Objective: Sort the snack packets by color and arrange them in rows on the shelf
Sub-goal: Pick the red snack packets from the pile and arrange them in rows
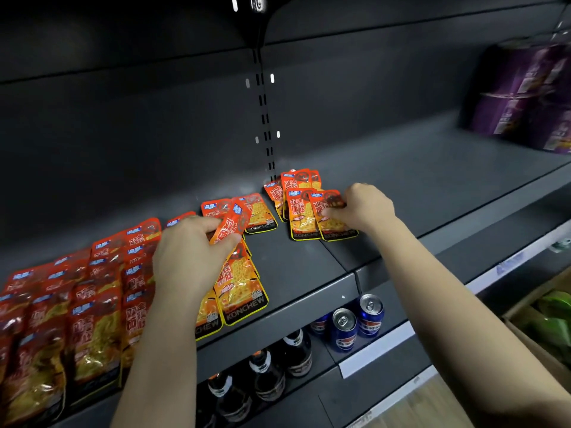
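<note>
Several red snack packets (pixel 92 304) lie in rows on the left of the dark grey shelf (pixel 302 267). Orange packets (pixel 244 282) overlap near the shelf's front middle, and two more (pixel 259 214) lie behind them. My left hand (pixel 188 254) grips one orange packet (pixel 230 225), lifted above that pile. Farther right, a small group of orange packets (pixel 298 193) lies by the back panel. My right hand (pixel 361 205) pinches the front right packet (pixel 332 217) of that group, which rests flat on the shelf.
Purple boxes (pixel 525 97) stand at the shelf's far right. Below the shelf are blue drink cans (pixel 355 325) and dark bottles (pixel 265 375). A carton with green packs (pixel 550 316) sits low on the right. A slotted upright (pixel 265 118) runs up the back panel.
</note>
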`<state>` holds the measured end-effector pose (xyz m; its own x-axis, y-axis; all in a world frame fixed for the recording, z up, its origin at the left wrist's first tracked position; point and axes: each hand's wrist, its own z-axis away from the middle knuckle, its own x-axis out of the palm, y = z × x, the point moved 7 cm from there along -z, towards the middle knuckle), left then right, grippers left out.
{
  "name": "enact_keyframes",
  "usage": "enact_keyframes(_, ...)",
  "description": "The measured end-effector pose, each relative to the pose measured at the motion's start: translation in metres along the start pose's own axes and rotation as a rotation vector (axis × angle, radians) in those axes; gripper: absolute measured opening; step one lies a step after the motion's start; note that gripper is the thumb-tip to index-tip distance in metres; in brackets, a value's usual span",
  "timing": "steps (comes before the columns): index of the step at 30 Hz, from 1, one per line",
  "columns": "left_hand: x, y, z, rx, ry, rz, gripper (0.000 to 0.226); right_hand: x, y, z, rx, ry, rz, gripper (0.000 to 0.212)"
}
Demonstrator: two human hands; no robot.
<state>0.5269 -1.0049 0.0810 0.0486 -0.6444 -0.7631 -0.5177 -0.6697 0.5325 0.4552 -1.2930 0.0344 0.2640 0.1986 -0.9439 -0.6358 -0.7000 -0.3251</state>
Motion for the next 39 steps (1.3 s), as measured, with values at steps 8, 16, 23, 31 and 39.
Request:
enact_keyframes(8, 0.000, 0.001, 0.001, -0.035, -0.022, 0.000, 0.024, 0.006, 0.000, -0.002, 0.015, 0.004, -0.183, 0.056)
enact_keyframes(16, -0.005, 0.009, 0.004, -0.053, 0.007, -0.040, 0.023, -0.005, -0.012, 0.001, -0.084, 0.055, -0.360, 0.055)
enact_keyframes(23, -0.017, 0.009, 0.019, -0.094, 0.088, -0.005, 0.019, -0.026, -0.038, 0.019, -0.315, 0.114, -0.289, 0.050)
enact_keyframes(31, -0.034, -0.014, 0.025, -0.113, 0.137, -0.010, 0.015, -0.019, -0.079, 0.037, -0.502, 0.037, -0.307, 0.033)
enact_keyframes(39, -0.050, -0.032, 0.021, -0.131, 0.164, -0.009, 0.014, 0.003, -0.108, 0.026, -0.415, -0.084, -0.520, 0.030)
